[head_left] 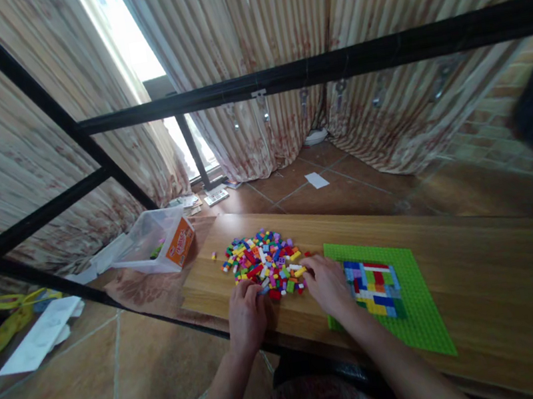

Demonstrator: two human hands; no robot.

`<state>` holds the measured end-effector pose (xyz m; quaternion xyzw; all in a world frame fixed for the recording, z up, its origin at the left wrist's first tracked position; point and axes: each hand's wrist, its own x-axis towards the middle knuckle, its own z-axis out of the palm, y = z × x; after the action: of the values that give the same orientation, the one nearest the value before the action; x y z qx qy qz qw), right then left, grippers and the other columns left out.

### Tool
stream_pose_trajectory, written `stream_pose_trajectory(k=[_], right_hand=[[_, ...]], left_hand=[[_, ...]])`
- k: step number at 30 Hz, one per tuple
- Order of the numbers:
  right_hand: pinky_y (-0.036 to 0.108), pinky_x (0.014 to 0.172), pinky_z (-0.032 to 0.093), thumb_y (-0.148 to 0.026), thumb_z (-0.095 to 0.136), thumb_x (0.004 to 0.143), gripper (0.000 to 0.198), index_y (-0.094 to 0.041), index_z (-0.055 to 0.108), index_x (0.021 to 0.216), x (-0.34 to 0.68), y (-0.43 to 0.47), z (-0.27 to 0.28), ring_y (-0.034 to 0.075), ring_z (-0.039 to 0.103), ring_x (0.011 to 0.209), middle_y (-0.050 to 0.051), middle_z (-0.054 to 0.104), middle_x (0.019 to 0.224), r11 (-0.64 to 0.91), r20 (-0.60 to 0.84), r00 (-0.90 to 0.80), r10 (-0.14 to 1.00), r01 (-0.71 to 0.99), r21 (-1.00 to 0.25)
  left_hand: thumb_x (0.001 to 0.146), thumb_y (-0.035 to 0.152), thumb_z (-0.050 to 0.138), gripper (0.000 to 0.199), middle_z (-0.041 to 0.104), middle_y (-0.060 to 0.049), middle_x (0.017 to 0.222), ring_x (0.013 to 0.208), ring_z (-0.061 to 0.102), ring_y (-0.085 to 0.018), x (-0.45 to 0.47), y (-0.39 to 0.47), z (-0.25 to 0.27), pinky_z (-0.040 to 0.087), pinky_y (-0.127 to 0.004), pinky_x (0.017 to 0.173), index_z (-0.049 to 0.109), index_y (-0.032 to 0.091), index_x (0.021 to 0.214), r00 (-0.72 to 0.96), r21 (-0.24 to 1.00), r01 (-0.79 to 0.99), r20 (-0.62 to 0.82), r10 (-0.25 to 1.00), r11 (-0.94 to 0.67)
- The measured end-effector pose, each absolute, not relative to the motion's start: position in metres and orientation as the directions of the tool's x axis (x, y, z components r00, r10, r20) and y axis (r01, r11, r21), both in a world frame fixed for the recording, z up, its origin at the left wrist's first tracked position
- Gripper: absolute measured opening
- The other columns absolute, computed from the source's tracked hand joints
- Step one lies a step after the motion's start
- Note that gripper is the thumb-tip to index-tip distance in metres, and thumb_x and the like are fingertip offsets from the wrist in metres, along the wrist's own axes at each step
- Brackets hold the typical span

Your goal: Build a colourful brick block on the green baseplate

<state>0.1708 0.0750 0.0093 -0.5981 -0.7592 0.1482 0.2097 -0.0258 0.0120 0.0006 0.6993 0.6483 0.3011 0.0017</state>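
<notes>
A loose heap of many-coloured toy building bricks (265, 257) lies on the wooden table. At its near edge my left hand (247, 314) is closed, fingertips curled down among the bricks; whatever they pinch is hidden. My right hand (329, 286) reaches to the heap's right side, its thumb and fingers closed about a yellow toy brick (300, 272). Beneath my right wrist lies a green studded baseplate (421, 296). Bricks in blue, red, white, yellow and other colours form a flat patchwork (379, 286) on it, partly covered by my right hand and forearm.
A clear plastic box (142, 263) with an orange label stands left of the wooden table (507, 283). A black metal rail (297, 73) crosses beyond the table, before striped curtains (248, 20). Papers (40, 336) lie at the left, above the tiled floor (89, 389).
</notes>
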Motion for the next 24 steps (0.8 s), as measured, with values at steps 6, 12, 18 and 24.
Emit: stream_pose_trajectory(k=[6, 12, 18, 24], right_hand=[[0.031, 0.087, 0.035, -0.023, 0.045, 0.09, 0.025, -0.022, 0.066, 0.103, 0.153, 0.09, 0.014, 0.02, 0.055, 0.097, 0.006, 0.065, 0.101, 0.261, 0.189, -0.191, 0.963, 0.833, -0.488], [0.033, 0.088, 0.036, -0.024, 0.045, 0.091, 0.033, -0.019, 0.06, 0.12, 0.145, 0.125, 0.014, 0.023, 0.053, 0.102, 0.009, 0.064, 0.107, 0.198, 0.171, -0.132, 0.976, 0.865, -0.462], [0.032, 0.083, 0.037, -0.027, 0.05, 0.09, 0.021, -0.023, 0.067, 0.101, 0.137, 0.147, 0.012, 0.021, 0.054, 0.098, 0.007, 0.064, 0.1, 0.208, 0.13, -0.165, 0.978, 0.861, -0.464], [0.029, 0.086, 0.039, -0.022, 0.05, 0.09, 0.019, -0.022, 0.068, 0.094, 0.142, 0.131, 0.027, 0.018, 0.056, 0.095, 0.005, 0.065, 0.096, 0.203, 0.161, -0.14, 0.977, 0.837, -0.509]], left_hand=[[0.089, 0.015, 0.047, 0.013, 0.06, -0.007, 0.103, 0.098, 0.058, -0.021, -0.022, 0.011, -0.003, 0.05, -0.038, 0.088, 0.059, 0.021, 0.089, -0.042, 0.449, 0.876, 0.431, 0.902, -0.174], [0.091, 0.019, 0.046, 0.012, 0.061, -0.008, 0.106, 0.101, 0.058, -0.023, -0.022, 0.012, -0.011, 0.048, -0.04, 0.088, 0.058, 0.02, 0.091, -0.056, 0.449, 0.873, 0.477, 0.877, -0.188], [0.091, 0.022, 0.047, 0.013, 0.062, -0.008, 0.107, 0.1, 0.059, -0.023, -0.024, 0.015, -0.015, 0.049, -0.04, 0.087, 0.06, 0.021, 0.092, -0.036, 0.424, 0.881, 0.505, 0.863, -0.211], [0.091, 0.025, 0.048, 0.016, 0.063, -0.009, 0.105, 0.101, 0.06, -0.024, -0.026, 0.016, -0.016, 0.049, -0.041, 0.087, 0.062, 0.02, 0.095, -0.025, 0.405, 0.887, 0.521, 0.853, -0.221]])
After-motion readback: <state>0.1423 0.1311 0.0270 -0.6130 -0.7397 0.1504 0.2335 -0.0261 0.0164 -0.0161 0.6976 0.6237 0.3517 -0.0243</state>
